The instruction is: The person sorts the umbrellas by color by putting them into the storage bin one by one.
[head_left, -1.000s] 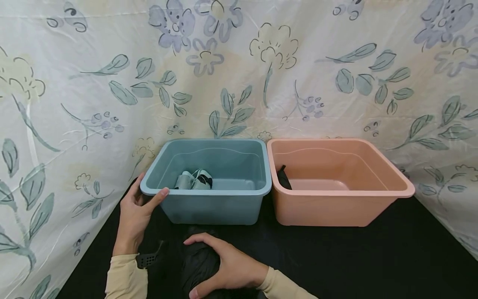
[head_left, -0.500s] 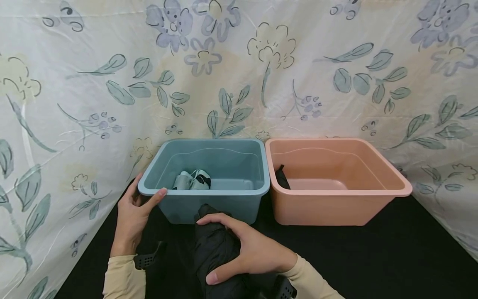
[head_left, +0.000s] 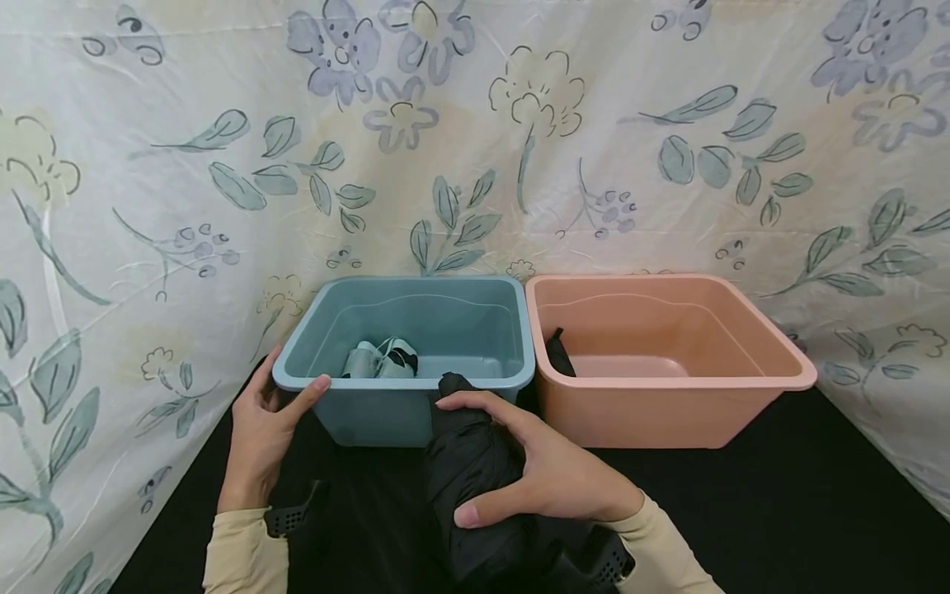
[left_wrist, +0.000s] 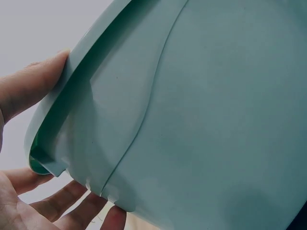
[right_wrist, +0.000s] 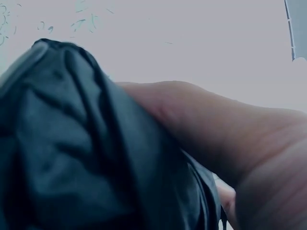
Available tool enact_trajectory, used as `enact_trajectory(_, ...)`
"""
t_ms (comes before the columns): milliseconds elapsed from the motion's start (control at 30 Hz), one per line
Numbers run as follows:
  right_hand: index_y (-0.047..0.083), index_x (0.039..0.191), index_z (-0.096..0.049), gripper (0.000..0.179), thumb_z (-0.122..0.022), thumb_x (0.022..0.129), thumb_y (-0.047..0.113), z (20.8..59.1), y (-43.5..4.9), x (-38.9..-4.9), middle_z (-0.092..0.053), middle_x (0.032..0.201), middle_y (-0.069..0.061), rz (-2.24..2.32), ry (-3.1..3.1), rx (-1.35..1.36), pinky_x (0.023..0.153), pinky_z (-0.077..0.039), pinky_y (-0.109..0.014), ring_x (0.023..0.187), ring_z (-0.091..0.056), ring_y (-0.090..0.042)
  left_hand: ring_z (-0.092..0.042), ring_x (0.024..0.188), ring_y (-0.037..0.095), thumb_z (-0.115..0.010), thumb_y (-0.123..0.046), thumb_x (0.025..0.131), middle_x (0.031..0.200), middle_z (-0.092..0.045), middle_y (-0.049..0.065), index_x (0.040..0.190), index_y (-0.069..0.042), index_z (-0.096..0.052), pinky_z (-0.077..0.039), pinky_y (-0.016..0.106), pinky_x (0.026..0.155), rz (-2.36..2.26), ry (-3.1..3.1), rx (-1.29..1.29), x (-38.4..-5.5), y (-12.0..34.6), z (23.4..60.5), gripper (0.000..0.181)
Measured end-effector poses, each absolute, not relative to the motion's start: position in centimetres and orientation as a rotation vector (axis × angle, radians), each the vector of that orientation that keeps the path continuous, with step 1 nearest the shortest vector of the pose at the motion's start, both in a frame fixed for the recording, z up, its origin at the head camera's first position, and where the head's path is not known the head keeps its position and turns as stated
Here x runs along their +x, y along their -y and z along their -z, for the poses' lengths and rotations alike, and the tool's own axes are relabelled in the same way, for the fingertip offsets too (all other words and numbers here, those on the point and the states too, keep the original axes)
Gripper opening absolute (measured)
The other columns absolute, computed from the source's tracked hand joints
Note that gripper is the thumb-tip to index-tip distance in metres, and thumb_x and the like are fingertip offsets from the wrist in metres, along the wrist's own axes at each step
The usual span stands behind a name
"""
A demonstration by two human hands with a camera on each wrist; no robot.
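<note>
With its thumb on the rim and its fingers at the side, my left hand [head_left: 261, 433] grips the front left corner of the blue plastic tub [head_left: 426, 417]. The left wrist view shows the same thumb [left_wrist: 36, 84] along the tub's edge. A long, wrinkled black fabric bundle [head_left: 475, 462] is in the grip of my right hand [head_left: 552, 466]. The upper end of the bundle overlaps the tub's front rim near its right corner. Close up in the right wrist view, the black cloth [right_wrist: 91, 143] looks shiny and creased, and part of the hand is hidden behind it.
Inside the blue tub lie small pale teal items [head_left: 382, 360] with black patches. A pink tub [head_left: 668, 412] stands right beside it, with a slim black item [head_left: 559, 355] at its left wall. A floral curtain [head_left: 475, 132] hangs behind, and black cloth [head_left: 356, 511] covers the table.
My right hand has lifted the black fabric bundle and carried it up and to the right, toward the blue tub's front rim. The left hand stays at the tub's corner.
</note>
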State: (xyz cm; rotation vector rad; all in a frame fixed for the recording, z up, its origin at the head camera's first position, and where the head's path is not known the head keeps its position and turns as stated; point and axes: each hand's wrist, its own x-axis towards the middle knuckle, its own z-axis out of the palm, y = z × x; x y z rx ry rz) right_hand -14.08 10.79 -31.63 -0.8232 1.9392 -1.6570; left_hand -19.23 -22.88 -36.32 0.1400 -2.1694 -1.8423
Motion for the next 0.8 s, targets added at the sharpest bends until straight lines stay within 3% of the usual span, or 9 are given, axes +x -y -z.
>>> enact_trajectory(100, 0.036, 0.151, -0.041, 0.08, -0.083, 0.085, 0.02, 31.3, -11.7, -14.1, -0.047, 0.147, -0.002, 1.683, -1.953, -0.808, 0.103, -0.049, -0.042, 0.126, -0.054, -0.026, -0.034, 0.147, 0.028, -0.077, -0.024, 0.093, 0.161, -0.032, 0.008, 0.163, -0.021, -0.025, -0.033, 0.047, 0.114, 1.842, 2.17, 0.147, -19.3, 22.9, 36.4, 0.087)
enact_trajectory(233, 0.037, 0.151, -0.042, 0.08, -0.084, 0.085, 0.02, 31.1, -13.3, -14.3, -0.034, 0.157, 0.002, 1.685, -2.042, -0.782, 0.103, -0.048, -0.043, 0.132, -0.047, -0.025, -0.034, 0.147, 0.028, -0.078, -0.024, 0.093, 0.161, -0.032, 0.008, 0.162, -0.021, -0.026, -0.033, 0.05, 0.114, 1.843, 2.164, 0.142, -19.3, 22.8, 36.4, 0.087)
enact_trajectory(467, 0.033, 0.152, -0.04, 0.081, -0.083, 0.085, 0.018, 31.2, -16.4, -14.5, -0.039, 0.152, -0.008, 1.654, -2.155, -0.746, 0.098, -0.049, -0.051, 0.126, -0.049, -0.036, -0.035, 0.146, 0.028, -0.078, -0.024, 0.092, 0.161, -0.033, 0.008, 0.162, -0.021, -0.028, -0.033, 0.053, 0.114, 1.843, 2.154, 0.147, -19.3, 22.8, 36.3, 0.087)
enact_trajectory(667, 0.04, 0.151, -0.04, 0.082, -0.084, 0.084, 0.025, 31.3, -19.1, -13.9, -0.023, 0.162, 0.0, 1.526, -2.405, -0.674, 0.103, -0.033, -0.071, 0.139, -0.029, -0.041, -0.035, 0.146, 0.03, -0.078, -0.024, 0.092, 0.161, -0.033, 0.009, 0.162, -0.021, -0.028, -0.033, 0.054, 0.114, 1.837, 2.153, 0.143, -19.3, 22.8, 36.3, 0.087)
enact_trajectory(800, 0.036, 0.153, -0.038, 0.084, -0.083, 0.085, 0.02, 31.4, -20.5, -13.3, -0.025, 0.159, -0.006, 1.547, -2.374, -0.638, 0.1, -0.042, -0.062, 0.133, -0.036, -0.043, -0.034, 0.147, 0.031, -0.078, -0.023, 0.092, 0.161, -0.033, 0.009, 0.162, -0.02, -0.028, -0.033, 0.055, 0.114, 1.84, 2.148, 0.137, -19.3, 22.8, 36.4, 0.086)
